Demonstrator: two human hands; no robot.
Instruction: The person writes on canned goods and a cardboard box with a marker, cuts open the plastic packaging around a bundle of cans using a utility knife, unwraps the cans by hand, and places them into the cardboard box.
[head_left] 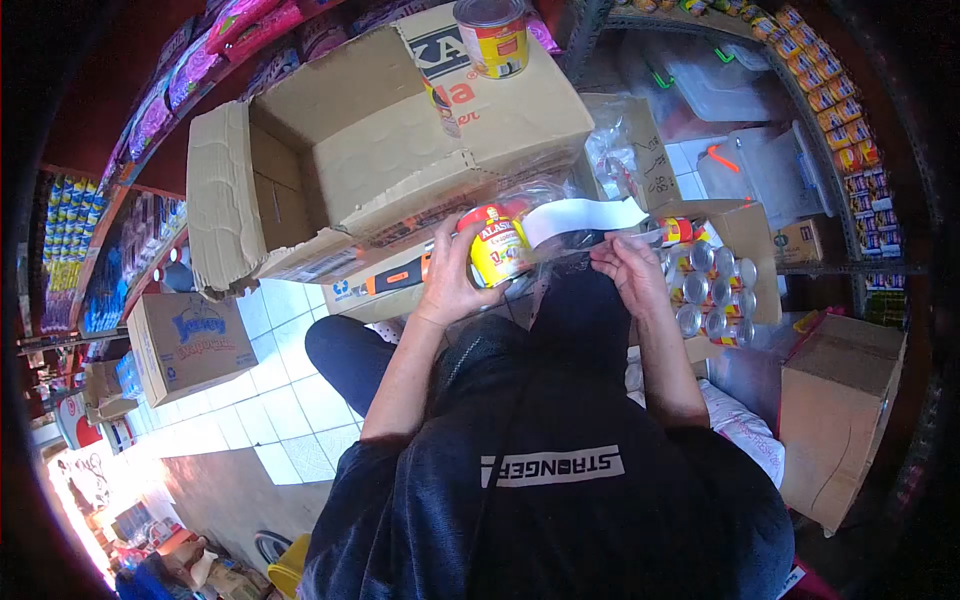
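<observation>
My left hand (446,275) is wrapped round a red and yellow Alaska evaporated milk can (497,246), held tilted above my lap. From beside the can, a white strip (586,218) with clear film runs across to the right. My right hand (634,268) pinches the lower edge of this strip between thumb and fingers. Whether the strip is stuck to the can, I cannot tell. Another milk can (492,38) stands on a flap of the large open carton (400,190) in front of me. Several cans (718,292) sit in a smaller carton (757,232) at the right.
An orange and black object (397,276) lies below the large carton. Closed cartons stand at the left (193,345) and right (840,420). Crumpled clear plastic (612,155) lies behind the strip. Stocked shelves (840,100) line both sides, and a tiled floor (290,400) shows at left.
</observation>
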